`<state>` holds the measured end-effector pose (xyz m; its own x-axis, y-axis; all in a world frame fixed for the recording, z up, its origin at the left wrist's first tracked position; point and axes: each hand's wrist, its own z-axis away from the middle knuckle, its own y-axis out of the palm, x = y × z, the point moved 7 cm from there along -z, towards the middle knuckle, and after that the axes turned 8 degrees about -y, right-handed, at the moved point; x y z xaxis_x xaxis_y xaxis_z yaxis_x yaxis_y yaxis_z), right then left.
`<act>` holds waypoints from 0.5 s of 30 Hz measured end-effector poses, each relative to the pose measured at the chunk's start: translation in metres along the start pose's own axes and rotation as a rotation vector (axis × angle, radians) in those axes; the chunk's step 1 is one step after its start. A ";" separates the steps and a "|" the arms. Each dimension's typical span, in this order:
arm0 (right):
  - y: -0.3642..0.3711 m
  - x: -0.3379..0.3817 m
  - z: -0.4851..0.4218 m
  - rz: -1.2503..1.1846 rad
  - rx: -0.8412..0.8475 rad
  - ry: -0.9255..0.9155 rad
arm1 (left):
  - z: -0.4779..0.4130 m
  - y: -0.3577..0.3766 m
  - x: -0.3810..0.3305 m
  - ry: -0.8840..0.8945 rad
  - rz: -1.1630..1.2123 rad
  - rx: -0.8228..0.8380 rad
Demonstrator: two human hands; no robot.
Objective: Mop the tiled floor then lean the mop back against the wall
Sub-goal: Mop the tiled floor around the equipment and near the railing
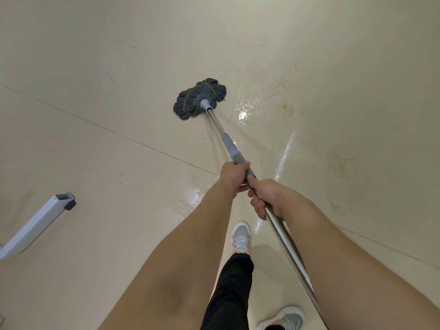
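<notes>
A mop with a dark grey string head [198, 98] striped in green lies flat on the beige tiled floor [119, 67] ahead of me. Its metal handle [226, 139] with a grey sleeve runs back toward me. My left hand [232, 173] grips the grey sleeve further down the handle. My right hand [264, 197] holds the bare metal shaft just behind it. Both arms are stretched forward. The wall is out of view.
A white furniture leg [40, 222] with a dark foot stands on the floor at the left. Wet shiny patches [242, 110] lie right of the mop head, and yellowish stains [289, 110] further right. My grey sneakers [240, 236] and a black trouser leg are below.
</notes>
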<state>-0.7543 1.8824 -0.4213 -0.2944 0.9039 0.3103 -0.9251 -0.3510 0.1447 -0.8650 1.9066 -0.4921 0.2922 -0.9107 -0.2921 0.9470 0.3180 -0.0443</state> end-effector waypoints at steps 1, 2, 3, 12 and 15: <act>-0.004 -0.012 0.009 -0.020 0.003 0.005 | 0.006 0.004 0.012 -0.006 -0.002 0.005; -0.008 -0.025 0.018 -0.041 0.006 0.010 | 0.013 0.009 0.024 -0.013 -0.004 0.015; -0.012 -0.038 0.029 -0.065 0.006 0.017 | 0.021 0.013 0.038 -0.023 -0.011 0.027; -0.056 -0.194 0.140 -0.333 -0.017 0.121 | 0.116 0.082 0.166 -0.162 -0.321 0.144; -0.080 -0.266 0.182 -0.406 -0.026 0.158 | 0.152 0.116 0.230 -0.191 -0.444 0.143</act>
<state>-0.5584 1.6256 -0.3439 0.0634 0.9944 0.0849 -0.9785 0.0452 0.2014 -0.6681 1.6942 -0.4190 -0.1365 -0.9862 -0.0937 0.9904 -0.1381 0.0105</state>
